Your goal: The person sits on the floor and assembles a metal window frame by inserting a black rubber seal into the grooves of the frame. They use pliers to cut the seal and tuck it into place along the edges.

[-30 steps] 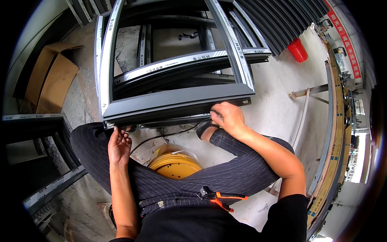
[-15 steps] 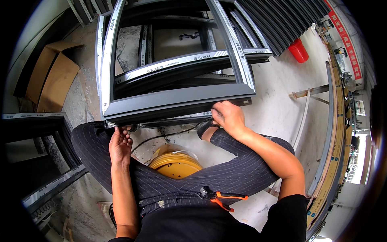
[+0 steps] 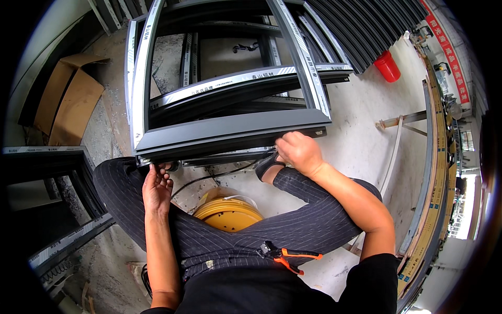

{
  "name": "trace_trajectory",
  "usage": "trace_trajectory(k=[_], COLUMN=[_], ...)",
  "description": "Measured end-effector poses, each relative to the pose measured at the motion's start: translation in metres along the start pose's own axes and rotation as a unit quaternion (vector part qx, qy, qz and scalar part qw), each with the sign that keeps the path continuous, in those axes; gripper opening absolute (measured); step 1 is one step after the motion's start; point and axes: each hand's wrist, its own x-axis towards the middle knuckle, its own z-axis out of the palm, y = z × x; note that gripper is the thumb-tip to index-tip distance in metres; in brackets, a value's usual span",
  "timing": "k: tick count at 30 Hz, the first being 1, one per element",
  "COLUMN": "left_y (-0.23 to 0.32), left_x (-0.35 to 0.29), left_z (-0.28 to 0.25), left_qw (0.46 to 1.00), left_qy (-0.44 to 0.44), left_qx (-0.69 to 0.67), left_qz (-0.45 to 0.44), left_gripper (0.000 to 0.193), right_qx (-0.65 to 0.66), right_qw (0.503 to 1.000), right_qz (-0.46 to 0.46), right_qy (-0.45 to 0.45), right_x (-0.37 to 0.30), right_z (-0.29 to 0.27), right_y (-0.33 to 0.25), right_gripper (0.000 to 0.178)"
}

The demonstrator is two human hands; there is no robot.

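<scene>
Seated on the floor, legs spread round a yellow spool (image 3: 228, 213); grey aluminium window frame (image 3: 230, 128) lying flat at twelve o'clock, near rail just above the knees. Left hand (image 3: 156, 187) at eight o'clock, fingers curled up under the rail's left corner, seemingly pinching the black sealing strip (image 3: 217, 175); right hand (image 3: 298, 150) at two o'clock, closed over the rail's lower edge. Likely step: pressing strip into the groove; next calls for steady feed along the rail. Orange-handled pliers (image 3: 287, 255) resting on the lap.
</scene>
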Motion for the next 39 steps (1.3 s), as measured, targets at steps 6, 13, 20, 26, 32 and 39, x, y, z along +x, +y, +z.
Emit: trace_trajectory(k=[6,13,20,26,32,39], left_y=[0.000,-0.001,-0.001,-0.002,-0.003,-0.008], left_x=[-0.002,0.001,0.000,0.001,-0.006,-0.095], left_z=[0.001,-0.003,-0.002,-0.004,0.000,0.095], left_qw=[1.000,1.000,1.000,1.000,0.995,0.682], left_qy=[-0.003,-0.001,-0.003,-0.009,-0.007,-0.213], left_qx=[0.004,0.001,0.002,-0.005,0.089,0.558], left_qz=[0.003,-0.003,-0.002,-0.003,0.033,0.422], left_gripper=[0.031,0.031,0.030,0.030,0.029,0.025], right_qx=[0.005,-0.014,0.013,0.013,0.058,0.424], right_qw=[0.998,0.998,0.997,0.997,0.993,0.848], right_qz=[0.058,0.061,0.075,0.077,0.106,0.201], right_qy=[0.020,0.011,0.009,0.010,0.005,-0.247], right_x=[0.004,0.004,0.001,-0.001,0.002,0.020], right_z=[0.004,0.004,0.010,0.015,0.008,-0.032], right_y=[-0.007,-0.011,-0.009,-0.006,-0.011,-0.045], right_gripper=[0.011,0.012,0.010,0.008,0.008,0.019])
